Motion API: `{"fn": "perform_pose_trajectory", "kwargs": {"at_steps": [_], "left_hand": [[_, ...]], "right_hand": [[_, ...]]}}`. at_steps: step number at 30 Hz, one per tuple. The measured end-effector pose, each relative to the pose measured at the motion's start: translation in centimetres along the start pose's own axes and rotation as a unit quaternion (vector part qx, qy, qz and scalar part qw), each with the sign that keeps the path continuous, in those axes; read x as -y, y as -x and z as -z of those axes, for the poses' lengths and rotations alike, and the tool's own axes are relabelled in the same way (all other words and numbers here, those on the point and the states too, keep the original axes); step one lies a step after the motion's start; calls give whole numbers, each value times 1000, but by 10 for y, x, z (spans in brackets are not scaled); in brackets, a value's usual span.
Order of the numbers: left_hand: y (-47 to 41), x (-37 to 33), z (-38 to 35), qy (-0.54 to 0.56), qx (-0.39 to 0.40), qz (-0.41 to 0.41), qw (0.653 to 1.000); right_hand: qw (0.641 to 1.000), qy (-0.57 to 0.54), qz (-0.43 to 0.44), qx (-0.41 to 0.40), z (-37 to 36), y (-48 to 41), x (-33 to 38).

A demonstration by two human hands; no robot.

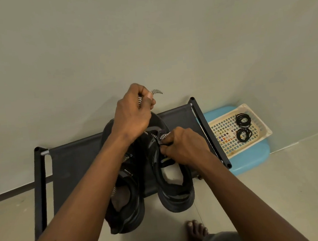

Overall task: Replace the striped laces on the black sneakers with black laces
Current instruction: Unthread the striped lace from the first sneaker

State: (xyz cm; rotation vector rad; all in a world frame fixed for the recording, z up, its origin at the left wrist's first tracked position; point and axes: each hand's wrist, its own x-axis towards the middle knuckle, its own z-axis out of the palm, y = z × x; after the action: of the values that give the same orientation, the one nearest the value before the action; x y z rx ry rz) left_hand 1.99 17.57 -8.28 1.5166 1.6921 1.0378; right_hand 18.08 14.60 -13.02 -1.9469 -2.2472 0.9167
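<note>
Light is dim, warm and even, with a yellowish-green cast and only soft, faint shadows. The black sneakers [173, 196] sink into near-featureless dark. Wide-angle distortion bows the wall [146, 34] and floor [287, 195] lines toward the edges.

The left hand [134, 113] hides most of the striped lace [156, 91] it grips; the right hand [184, 147] covers the eyelets of the right sneaker [176, 194]. Both forearms run off the bottom edge; a tongue label [127, 172] is too small to read.
</note>
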Motion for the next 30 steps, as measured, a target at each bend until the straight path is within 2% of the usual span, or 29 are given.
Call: {"fn": "perform_pose_trajectory", "kwargs": {"at_steps": [3, 5, 7, 11, 13, 19, 25, 30], "left_hand": [[3, 16, 5, -152, 18, 22, 988], [4, 24, 13, -312, 41, 32, 949], [9, 31, 19, -400, 73, 27, 913], [22, 37, 15, -348, 125, -1, 929], [25, 38, 8, -371, 132, -15, 919], [24, 48, 5, -391, 102, -10, 915], [27, 42, 3, -459, 80, -31, 884], [28, 43, 10, -460, 64, -30, 885]], "right_hand": [[1000, 7, -2, -14, 1, 0, 1], [1000, 15, -5, -24, 2, 1, 2], [999, 24, -5, -32, 3, 2, 4], [997, 60, -7, -53, 1, 4, 12], [993, 89, 1, -75, 0, 7, 16], [983, 146, 15, -110, -5, 12, 23], [984, 149, 10, -101, -9, 13, 27], [984, 155, -9, -88, -6, 13, 28]]}}
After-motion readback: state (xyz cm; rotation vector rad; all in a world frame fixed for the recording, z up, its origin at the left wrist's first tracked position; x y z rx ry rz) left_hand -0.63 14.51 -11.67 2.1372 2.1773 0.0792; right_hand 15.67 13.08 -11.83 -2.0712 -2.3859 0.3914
